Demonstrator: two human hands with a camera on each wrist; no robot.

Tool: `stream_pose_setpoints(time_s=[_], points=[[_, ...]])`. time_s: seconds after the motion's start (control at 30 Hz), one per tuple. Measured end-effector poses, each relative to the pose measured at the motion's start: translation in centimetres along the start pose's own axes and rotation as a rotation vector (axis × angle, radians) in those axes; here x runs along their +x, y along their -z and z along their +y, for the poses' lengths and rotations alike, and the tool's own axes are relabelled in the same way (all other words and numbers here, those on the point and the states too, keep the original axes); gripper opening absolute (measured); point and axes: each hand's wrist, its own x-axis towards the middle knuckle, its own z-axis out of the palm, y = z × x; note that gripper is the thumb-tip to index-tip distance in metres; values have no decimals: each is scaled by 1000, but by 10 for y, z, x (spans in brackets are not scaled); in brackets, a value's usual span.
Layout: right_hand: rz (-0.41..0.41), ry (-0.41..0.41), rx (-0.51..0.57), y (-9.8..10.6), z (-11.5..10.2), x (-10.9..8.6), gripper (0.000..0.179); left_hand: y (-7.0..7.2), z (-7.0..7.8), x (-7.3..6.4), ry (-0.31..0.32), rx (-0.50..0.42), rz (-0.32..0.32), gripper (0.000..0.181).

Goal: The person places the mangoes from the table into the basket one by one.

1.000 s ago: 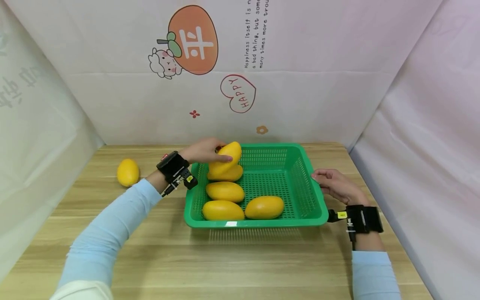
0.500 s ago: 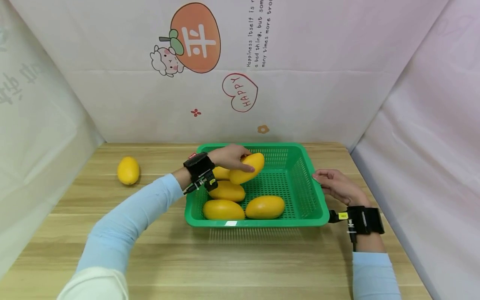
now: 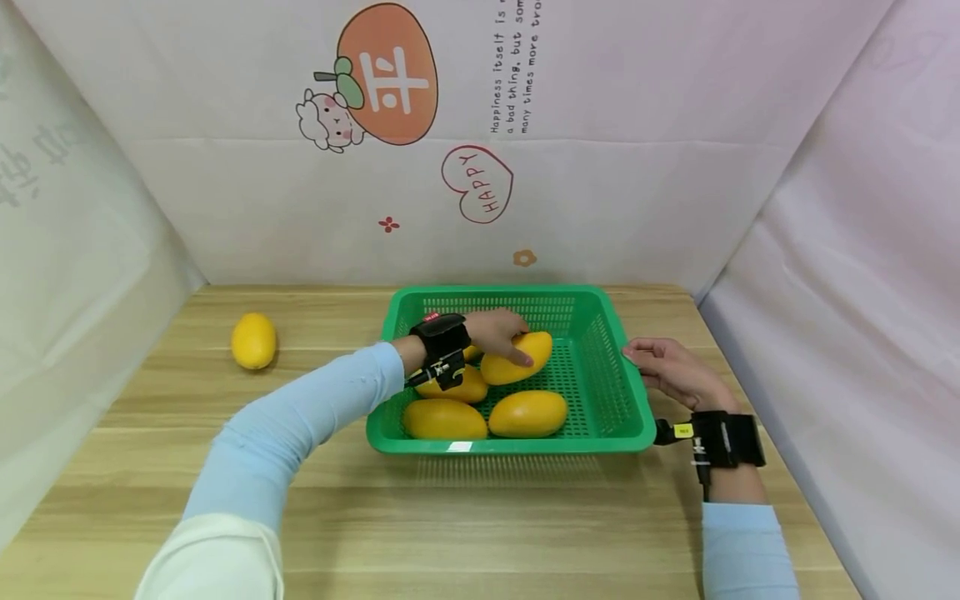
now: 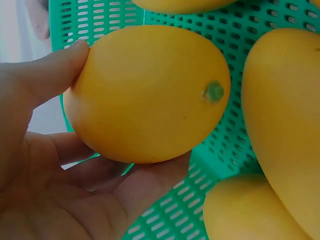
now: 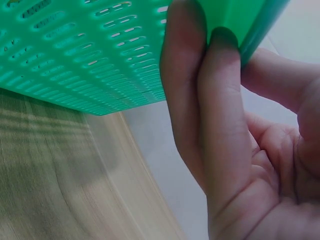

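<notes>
My left hand (image 3: 497, 333) grips a yellow mango (image 3: 517, 360) inside the green basket (image 3: 517, 446), thumb on one side and fingers curled beneath it. The left wrist view shows this mango (image 4: 150, 95) with its green stem end facing the camera. Other mangoes lie about it: one at the front right (image 3: 528, 414), one at the front left (image 3: 446, 419), one behind that (image 3: 459, 385), and one mostly hidden by my left hand. At the basket's right side, my right hand (image 3: 675, 371) pinches the rim between thumb and fingers (image 5: 222, 125).
A lone mango (image 3: 253, 341) lies on the wooden table (image 3: 450, 533), left of the basket. White printed cloth (image 3: 600, 183) rises behind the table and along both sides. A black camera strap (image 3: 726, 439) sits on my right wrist.
My left hand has carried the mango rightward and toward me, from the basket's back left corner to its middle, and lower. My right hand stays at the rim.
</notes>
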Motion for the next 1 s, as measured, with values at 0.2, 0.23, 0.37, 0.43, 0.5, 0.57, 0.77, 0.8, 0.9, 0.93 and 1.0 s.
stream_pose_setpoints(time_s=[0.2, 0.23, 0.37, 0.43, 0.5, 0.57, 0.77, 0.8, 0.9, 0.93, 1.0], points=[[-1, 0, 12, -1, -1, 1, 35, -8, 2, 14, 6, -4, -56, 41], [0, 0, 13, -1, -1, 2, 34, -9, 3, 15, 5, -4, -64, 41], [1, -3, 14, -2, -2, 3, 35, -14, 3, 18, 1, 9, -102, 43], [3, -9, 12, -2, -2, 3, 35, -16, 3, 18, 2, 12, -124, 45], [6, -14, 12, -2, -2, 3, 36, -18, 3, 18, 0, 16, -146, 47], [10, -20, 7, -2, -2, 2, 37, -19, 4, 18, -1, 9, -160, 48], [2, -11, 21, -3, -1, 2, 39, -25, 5, 18, 28, -11, -182, 51], [-1, -10, 25, -3, -1, 2, 39, -25, 5, 18, 36, -14, -186, 52], [-3, -6, 31, -3, 0, 2, 38, -27, 5, 18, 57, -29, -194, 54], [-1, -5, 31, -2, 0, 2, 38, -27, 5, 18, 60, -31, -193, 54], [4, -5, 31, -2, 0, 2, 36, -27, 6, 18, 61, -32, -194, 54]])
